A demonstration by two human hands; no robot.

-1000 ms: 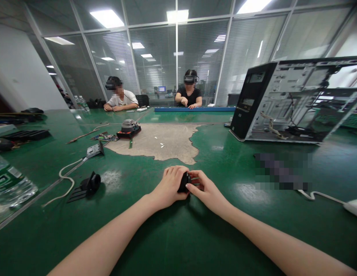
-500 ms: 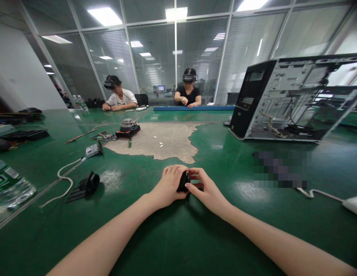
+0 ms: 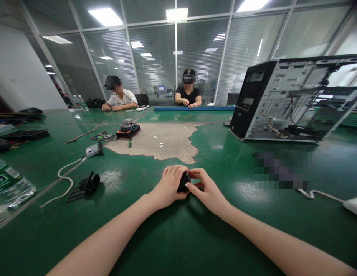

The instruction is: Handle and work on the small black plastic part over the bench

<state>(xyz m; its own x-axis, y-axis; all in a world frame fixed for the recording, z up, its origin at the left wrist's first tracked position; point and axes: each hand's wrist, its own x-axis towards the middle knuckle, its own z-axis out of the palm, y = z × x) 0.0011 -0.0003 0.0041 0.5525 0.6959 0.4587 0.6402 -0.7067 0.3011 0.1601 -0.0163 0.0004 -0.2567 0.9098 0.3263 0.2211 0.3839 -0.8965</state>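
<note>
Between my two hands is a small black part (image 3: 183, 181), low over the green table (image 3: 178, 241). Its kind does not show, since my fingers cover much of it. My left hand (image 3: 169, 186) wraps round it from the left, fingers over the top. From the right, my right hand (image 3: 204, 186) pinches its edge with thumb and fingertips. Farther off, a worn bare patch (image 3: 169, 142) in the table's green surface carries a few white scraps and a green memory module (image 3: 129, 143).
On the right stand an open computer case (image 3: 255, 99) and a white corded thing (image 3: 354, 205). To the left lie a black ducted plastic part (image 3: 88, 184), a metal bracket with cable (image 3: 93, 149), a fan cooler (image 3: 128, 128) and a water bottle (image 3: 11, 184). Two people sit across the table.
</note>
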